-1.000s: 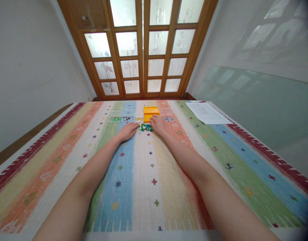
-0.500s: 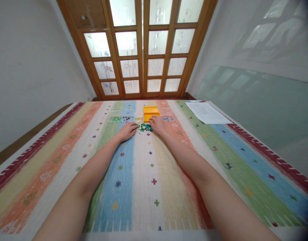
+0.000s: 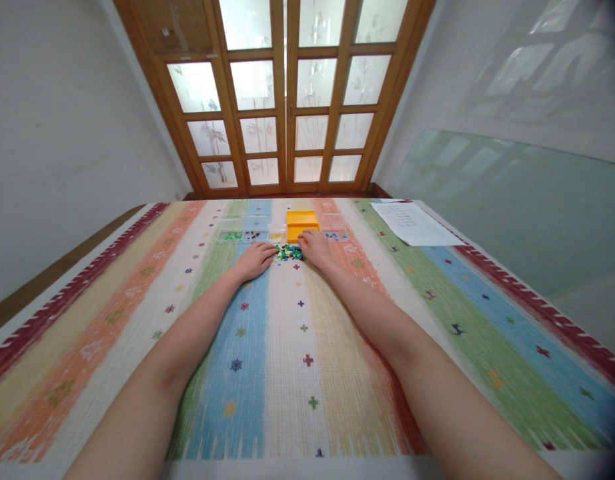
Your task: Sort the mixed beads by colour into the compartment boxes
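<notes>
A small heap of mixed green, blue and dark pieces (image 3: 290,253) lies on the tablecloth between my hands. My left hand (image 3: 256,260) rests palm down at the heap's left side, fingers stretched toward it, their tips at its edge. At the other side, my right hand (image 3: 315,248) is bent over the front right corner of an open orange box (image 3: 302,218). Its fingers are curled together, and whatever is in them is too small or hidden to tell.
Clear boxes stand in a row behind the heap: one with green pieces (image 3: 232,237), one with dark red-brown pieces (image 3: 252,236), one with yellow pieces (image 3: 277,237), and one with blue pieces (image 3: 336,236) at right. A white paper sheet (image 3: 412,224) lies at the far right.
</notes>
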`<state>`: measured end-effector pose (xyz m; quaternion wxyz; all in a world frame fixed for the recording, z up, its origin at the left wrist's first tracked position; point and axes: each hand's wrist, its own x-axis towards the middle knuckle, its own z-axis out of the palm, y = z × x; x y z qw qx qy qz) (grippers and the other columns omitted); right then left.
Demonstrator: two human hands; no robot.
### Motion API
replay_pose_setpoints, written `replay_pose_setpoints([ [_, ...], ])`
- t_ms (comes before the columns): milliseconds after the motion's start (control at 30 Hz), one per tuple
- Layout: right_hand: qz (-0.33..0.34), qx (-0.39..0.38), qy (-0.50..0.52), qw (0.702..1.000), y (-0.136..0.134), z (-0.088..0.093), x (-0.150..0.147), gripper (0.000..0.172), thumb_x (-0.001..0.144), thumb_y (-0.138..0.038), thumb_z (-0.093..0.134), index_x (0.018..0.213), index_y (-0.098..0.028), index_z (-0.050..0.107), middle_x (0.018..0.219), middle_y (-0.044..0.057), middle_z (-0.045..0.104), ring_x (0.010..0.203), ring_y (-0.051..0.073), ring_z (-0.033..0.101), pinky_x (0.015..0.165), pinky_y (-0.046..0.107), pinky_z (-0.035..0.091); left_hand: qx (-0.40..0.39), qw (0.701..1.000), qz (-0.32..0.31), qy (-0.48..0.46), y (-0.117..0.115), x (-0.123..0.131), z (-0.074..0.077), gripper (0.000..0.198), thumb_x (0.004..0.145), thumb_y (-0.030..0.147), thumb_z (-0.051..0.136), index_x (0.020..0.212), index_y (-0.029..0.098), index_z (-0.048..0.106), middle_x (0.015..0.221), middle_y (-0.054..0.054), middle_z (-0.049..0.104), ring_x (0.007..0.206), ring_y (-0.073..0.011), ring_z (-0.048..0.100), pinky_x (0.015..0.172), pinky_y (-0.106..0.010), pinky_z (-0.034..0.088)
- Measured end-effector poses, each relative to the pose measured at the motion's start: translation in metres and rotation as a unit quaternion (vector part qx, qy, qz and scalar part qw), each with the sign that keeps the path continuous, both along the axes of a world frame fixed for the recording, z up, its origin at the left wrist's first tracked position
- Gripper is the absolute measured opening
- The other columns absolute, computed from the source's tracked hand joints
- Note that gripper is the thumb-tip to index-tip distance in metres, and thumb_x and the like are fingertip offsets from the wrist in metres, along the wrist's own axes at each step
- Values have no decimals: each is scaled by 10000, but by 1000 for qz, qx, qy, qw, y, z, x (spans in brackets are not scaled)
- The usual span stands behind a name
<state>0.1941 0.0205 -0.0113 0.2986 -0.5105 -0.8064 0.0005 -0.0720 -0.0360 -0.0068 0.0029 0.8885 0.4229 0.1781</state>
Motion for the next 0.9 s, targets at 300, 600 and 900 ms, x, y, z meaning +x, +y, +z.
replay_pose_setpoints([
  [300,0,-13,-4,1000,-2,2,-1,306,1023,-225,507,1096,-187,801,1204,115,737,1121,251,629,1013,363,447,1,1000,6,11,-1,2,0,436,1057,322,429,1415,234,662,1448,-95,640,1337,-262,550,1190,-475,399],
  [600,-2,-19,-7,1000,-2,2,-2,302,1023,-234,511,1102,-183,798,1189,121,742,1101,252,635,999,360,457,-5,999,30,11,-2,7,-3,453,1028,276,448,1443,248,629,1474,-96,602,1317,-270,555,1159,-459,421],
  [900,-3,-18,-4,1000,1,-1,-2,287,1028,-241,521,1116,-193,789,1187,109,740,1116,249,634,1013,361,442,9,998,59,21,1,14,-9,488,985,233,473,1450,246,622,1456,-104,605,1313,-290,546,1155,-471,412],
])
